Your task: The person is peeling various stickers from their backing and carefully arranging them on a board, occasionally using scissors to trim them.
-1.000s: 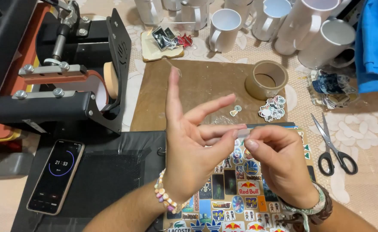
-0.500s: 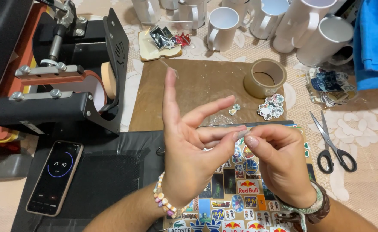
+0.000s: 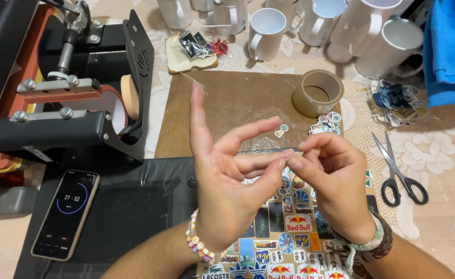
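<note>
A: Your left hand (image 3: 222, 175) is holding almost the same pose as a second ago: index finger pointing up, the other fingers fanned, thumb bending across toward your right hand (image 3: 331, 181).

B: And the right?

A: It is staying put too, thumb and forefinger pressed together where they are meeting your left thumb tip. You are pinching something small and thin between the two hands. I cannot tell what it is; a strip of clear tape (image 3: 194, 82) seems to be trailing off your raised index tip.

B: So what has shifted?

A: Very little. Your hands are sitting in the same spot over the sticker sheet (image 3: 289, 243); the view is drifting slightly, nothing more. My reading: you are still working the same small piece loose, not done with it.

B: Surroundings?

A: The tape roll (image 3: 318, 93) is lying on the brown board (image 3: 238, 103), loose stickers (image 3: 327, 123) just beside it. Scissors (image 3: 400, 173) are lying to your right, untouched. The phone (image 3: 66, 214) is showing a timer, near the mug press (image 3: 72, 88). White mugs (image 3: 266, 26) are standing along the far edge.
</note>
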